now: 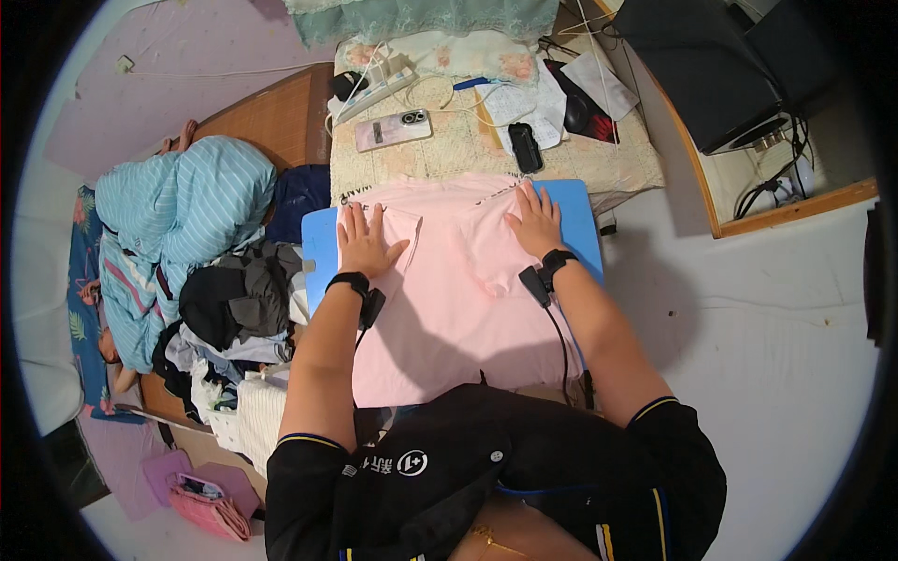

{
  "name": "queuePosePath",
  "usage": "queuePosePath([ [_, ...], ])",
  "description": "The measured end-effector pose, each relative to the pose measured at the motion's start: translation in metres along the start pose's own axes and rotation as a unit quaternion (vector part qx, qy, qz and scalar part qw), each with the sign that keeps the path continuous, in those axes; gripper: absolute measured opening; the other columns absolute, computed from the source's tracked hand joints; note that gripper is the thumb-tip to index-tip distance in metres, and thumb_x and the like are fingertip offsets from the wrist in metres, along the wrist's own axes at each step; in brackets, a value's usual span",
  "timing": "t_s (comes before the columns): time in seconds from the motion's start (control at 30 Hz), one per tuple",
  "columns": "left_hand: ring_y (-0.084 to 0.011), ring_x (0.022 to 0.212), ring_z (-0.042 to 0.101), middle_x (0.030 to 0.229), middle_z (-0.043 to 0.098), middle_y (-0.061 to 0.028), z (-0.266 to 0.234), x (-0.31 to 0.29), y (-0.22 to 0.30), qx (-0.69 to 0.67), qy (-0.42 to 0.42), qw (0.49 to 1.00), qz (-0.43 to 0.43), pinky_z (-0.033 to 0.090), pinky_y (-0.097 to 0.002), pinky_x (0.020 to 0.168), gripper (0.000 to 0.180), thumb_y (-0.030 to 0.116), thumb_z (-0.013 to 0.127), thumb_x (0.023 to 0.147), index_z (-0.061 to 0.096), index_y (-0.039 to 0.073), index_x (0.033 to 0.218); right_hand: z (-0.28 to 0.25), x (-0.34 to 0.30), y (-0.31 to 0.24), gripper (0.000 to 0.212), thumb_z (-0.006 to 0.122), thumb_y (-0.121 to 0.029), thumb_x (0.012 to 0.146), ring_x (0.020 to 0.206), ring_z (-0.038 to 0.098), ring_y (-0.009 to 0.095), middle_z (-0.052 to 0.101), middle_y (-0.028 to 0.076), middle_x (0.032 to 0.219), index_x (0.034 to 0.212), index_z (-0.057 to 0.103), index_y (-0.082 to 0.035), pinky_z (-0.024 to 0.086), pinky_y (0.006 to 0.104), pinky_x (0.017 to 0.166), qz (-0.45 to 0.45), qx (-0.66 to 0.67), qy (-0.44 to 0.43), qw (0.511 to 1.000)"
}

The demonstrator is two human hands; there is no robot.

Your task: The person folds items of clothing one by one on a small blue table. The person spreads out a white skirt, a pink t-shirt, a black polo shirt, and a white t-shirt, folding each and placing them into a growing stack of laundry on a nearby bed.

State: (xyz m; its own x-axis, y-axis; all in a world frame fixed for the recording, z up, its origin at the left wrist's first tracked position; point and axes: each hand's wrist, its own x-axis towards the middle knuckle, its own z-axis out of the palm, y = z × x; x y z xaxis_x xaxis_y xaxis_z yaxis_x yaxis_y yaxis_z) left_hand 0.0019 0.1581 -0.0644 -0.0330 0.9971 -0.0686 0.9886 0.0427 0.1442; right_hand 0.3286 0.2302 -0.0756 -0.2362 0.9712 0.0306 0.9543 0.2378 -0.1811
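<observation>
A pale pink T-shirt [449,327] lies spread over a blue board [580,210] in front of me, its lower end reaching toward my body. My left hand [365,245] rests flat on the shirt's upper left part, fingers pointing away and thumb out to the side. On the upper right, my right hand [537,224] presses flat with its fingers apart, beside a bunched fold of the fabric. Dark lettering runs along the shirt's far edge. Each wrist wears a black strap with a small box and cable.
Beyond the board, a cloth-covered table holds a phone [393,130], a power strip [374,93], papers, a black case [526,148] and a mouse [576,114]. Piled clothes [238,299] and a person under a striped blue blanket [196,201] are at left. A black monitor [697,70] stands at upper right.
</observation>
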Motion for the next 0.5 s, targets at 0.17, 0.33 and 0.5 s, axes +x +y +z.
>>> queuePosePath([
  [0.17, -0.0353, 0.134, 0.011, 0.143, 0.015, -0.0220, 0.003, -0.013, 0.025, 0.018, -0.008, 0.998, -0.051, 0.012, -0.0507, 0.105, 0.082, 0.055, 0.052, 0.077, 0.022, 0.009, 0.139, -0.002, 0.000, 0.011, 0.061, 0.048, -0.044, 0.084, 0.132, 0.015, 0.031, 0.017, 0.004, 0.146, 0.135, 0.030, -0.015, 0.011, 0.0516, 0.105, -0.008, 0.016, -0.027, 0.999],
  [0.33, -0.0362, 0.129, 0.021, 0.139, 0.025, -0.0222, -0.006, -0.076, 0.069, -0.052, 0.029, 0.998, 0.018, 0.017, -0.0490, 0.104, 0.070, 0.029, 0.062, 0.076, 0.028, 0.006, 0.133, -0.011, -0.008, 0.018, 0.061, 0.050, -0.043, 0.083, 0.132, 0.017, 0.031, 0.017, 0.004, 0.145, 0.133, 0.033, -0.015, 0.012, 0.0504, 0.105, -0.008, 0.019, -0.031, 0.999],
  [0.5, -0.0362, 0.131, 0.017, 0.140, 0.022, -0.0226, -0.003, -0.161, 0.077, -0.089, 0.015, 0.996, -0.011, 0.017, -0.0501, 0.104, 0.074, 0.031, 0.064, 0.075, 0.029, 0.007, 0.135, -0.026, -0.031, 0.014, 0.060, 0.056, -0.036, 0.081, 0.131, 0.019, 0.031, 0.021, 0.008, 0.143, 0.131, 0.036, -0.010, 0.015, 0.0481, 0.105, -0.036, 0.028, 0.000, 0.999],
])
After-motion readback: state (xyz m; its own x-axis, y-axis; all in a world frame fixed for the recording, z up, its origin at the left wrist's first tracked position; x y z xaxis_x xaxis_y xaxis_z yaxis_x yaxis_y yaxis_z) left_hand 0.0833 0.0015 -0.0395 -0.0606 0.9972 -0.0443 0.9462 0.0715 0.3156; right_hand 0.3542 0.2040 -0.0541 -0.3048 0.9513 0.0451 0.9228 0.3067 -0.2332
